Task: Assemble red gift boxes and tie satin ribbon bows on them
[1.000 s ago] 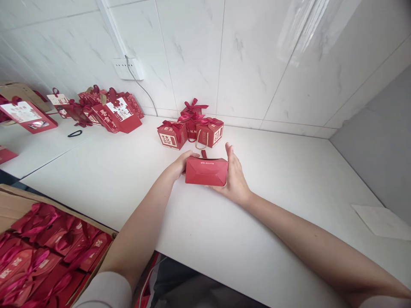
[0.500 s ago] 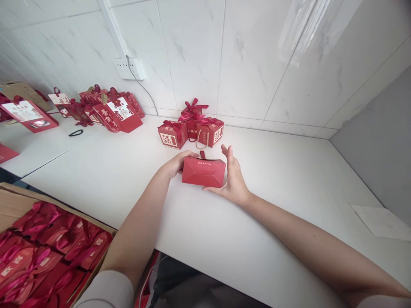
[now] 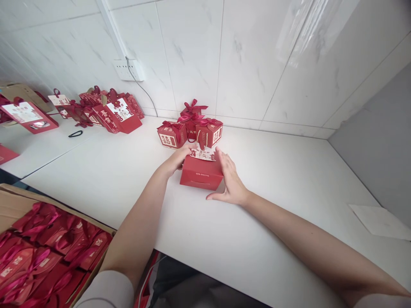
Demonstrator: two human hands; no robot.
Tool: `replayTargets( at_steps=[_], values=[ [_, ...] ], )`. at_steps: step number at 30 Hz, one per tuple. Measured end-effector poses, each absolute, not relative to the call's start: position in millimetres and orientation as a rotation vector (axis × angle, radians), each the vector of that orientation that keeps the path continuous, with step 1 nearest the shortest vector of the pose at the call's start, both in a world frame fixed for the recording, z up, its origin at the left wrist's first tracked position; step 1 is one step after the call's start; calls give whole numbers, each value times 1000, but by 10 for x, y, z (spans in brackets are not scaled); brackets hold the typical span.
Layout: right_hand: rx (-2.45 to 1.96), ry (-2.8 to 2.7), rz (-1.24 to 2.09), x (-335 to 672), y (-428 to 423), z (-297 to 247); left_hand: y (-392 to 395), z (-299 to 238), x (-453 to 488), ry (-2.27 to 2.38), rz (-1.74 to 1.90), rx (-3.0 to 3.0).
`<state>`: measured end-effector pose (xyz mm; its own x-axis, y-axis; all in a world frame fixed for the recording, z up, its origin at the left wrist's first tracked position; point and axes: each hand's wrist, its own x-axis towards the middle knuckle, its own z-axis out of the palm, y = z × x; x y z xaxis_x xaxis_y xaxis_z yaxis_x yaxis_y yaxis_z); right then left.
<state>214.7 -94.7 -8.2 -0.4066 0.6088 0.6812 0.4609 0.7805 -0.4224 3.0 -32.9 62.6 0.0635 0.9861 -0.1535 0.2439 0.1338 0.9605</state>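
Observation:
A red gift box (image 3: pixel 201 172) is between my hands on the white table (image 3: pixel 189 226). Small pale lettering marks its near face, and a white printed panel (image 3: pixel 203 154) shows at its far top edge. My left hand (image 3: pixel 178 161) grips the left side of the box, some of its fingers hidden behind it. At the right side, my right hand (image 3: pixel 231 179) lies with its fingers stretched along the box and the thumb spread away toward me. Just beyond stand several small red boxes with ribbon bows (image 3: pixel 171 134), close together near the wall.
More red gift boxes (image 3: pixel 120 113) stand at the back left, with a black loop (image 3: pixel 75 133) nearby. An open carton (image 3: pixel 64 208) of ribboned red boxes is at the lower left. A white sheet (image 3: pixel 379 221) lies on the right. Wall sockets (image 3: pixel 128 70) trail a grey cable.
The gift box has been tipped from its underside facing me to show its top and the white printed panel. My right thumb has come away from the box's lower edge.

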Motion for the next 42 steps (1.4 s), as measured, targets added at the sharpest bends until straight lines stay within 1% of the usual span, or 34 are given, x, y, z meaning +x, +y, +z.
replayTargets(
  at_steps=[3,6,8,10,14,18,20,27,32,37,42],
  values=[
    [-911,-1865,349,2161,-940,-107,-431,723,39,1178,960,1559],
    [-1068,-1611,553,2162,-865,-192,-515,781,48,992,956,1609],
    [-1063,-1524,677,2160,-803,-242,-521,779,54,935,948,1604],
    [-1019,-1496,732,2159,-765,-258,-486,752,54,922,978,1638],
    [-964,-1590,609,2160,-805,-191,-418,694,63,936,1125,1749],
    [-958,-1749,389,2163,-897,-127,-502,690,166,902,1140,1677],
    [-997,-1773,351,2162,-916,-128,-552,689,237,947,1152,1637],
    [-997,-1775,596,2208,-820,-200,-499,611,322,997,1320,1542],
    [-938,-1795,640,2216,-830,-199,-519,615,304,953,1359,1485],
    [-934,-1839,642,2203,-865,-185,-555,699,271,1011,1447,1622],
    [-949,-1848,660,2214,-859,-175,-596,765,288,1037,1428,1669]
  ],
)
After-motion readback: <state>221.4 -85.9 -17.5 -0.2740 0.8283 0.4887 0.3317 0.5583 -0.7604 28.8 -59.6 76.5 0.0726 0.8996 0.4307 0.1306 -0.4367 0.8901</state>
